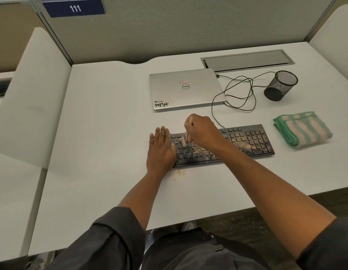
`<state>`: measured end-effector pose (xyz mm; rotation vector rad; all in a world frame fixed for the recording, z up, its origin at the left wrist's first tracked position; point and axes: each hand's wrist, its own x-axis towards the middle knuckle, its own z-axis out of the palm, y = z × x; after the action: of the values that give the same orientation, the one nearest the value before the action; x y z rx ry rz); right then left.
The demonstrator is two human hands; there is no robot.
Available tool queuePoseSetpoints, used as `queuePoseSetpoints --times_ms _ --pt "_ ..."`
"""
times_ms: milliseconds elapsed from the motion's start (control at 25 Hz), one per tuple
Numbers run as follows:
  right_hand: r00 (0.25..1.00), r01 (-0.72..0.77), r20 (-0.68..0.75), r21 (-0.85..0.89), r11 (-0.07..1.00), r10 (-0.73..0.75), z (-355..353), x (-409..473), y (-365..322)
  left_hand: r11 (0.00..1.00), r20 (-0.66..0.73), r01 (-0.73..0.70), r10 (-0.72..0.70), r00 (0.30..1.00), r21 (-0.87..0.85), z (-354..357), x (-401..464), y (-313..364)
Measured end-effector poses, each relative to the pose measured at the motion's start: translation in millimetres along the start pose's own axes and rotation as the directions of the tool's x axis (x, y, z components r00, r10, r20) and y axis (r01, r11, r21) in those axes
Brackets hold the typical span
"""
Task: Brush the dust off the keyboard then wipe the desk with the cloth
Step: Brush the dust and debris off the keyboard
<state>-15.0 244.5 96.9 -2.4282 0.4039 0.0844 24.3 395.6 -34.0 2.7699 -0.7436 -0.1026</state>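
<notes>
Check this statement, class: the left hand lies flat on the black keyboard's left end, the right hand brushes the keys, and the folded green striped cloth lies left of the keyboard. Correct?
Not quite. In the head view, the folded green striped cloth lies right of the black keyboard, not left. The left hand does lie flat on its left end, and the right hand works a small brush over the keys.

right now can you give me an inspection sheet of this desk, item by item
surface: white desk, tan dust patch by its front edge near the keyboard
job's things: dusty black keyboard; brush on the keys; folded striped cloth to the right, untouched
clutter: closed laptop; mesh pen cup, tilted
grippers: left hand flat on the keyboard's left end; right hand grips the brush
cables: black cable looped between laptop and keyboard
surroundings: cubicle partition, sign 111
</notes>
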Motion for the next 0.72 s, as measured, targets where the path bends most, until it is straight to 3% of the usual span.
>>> queuePoseSetpoints --times_ms 120,280,480,600,720 --pt "0.999 -0.003 0.037 -0.018 1.0 0.003 4.3 1.6 -6.2 1.0 -0.009 -0.002 0.002 1.0 -0.012 -0.1 -0.1 0.0" --pt "0.966 -0.032 0.25 -0.108 0.994 0.058 -2.7 5.7 -10.5 1.0 -0.008 -0.009 0.009 1.0 -0.01 0.2 -0.3 -0.7" --pt "0.995 -0.026 0.093 0.018 0.999 0.025 -2.6 9.8 -13.1 1.0 -0.011 0.0 0.0 1.0 -0.007 -0.5 -0.1 -0.1" --pt "0.981 -0.117 0.154 -0.016 0.993 0.118 3.6 2.6 -14.8 1.0 0.003 0.003 -0.003 1.0 -0.008 -0.3 0.0 0.2" --pt "0.964 -0.118 0.234 -0.062 0.991 0.129 0.6 -2.6 -11.8 1.0 0.004 0.002 -0.001 1.0 -0.005 -0.7 0.1 -0.9"
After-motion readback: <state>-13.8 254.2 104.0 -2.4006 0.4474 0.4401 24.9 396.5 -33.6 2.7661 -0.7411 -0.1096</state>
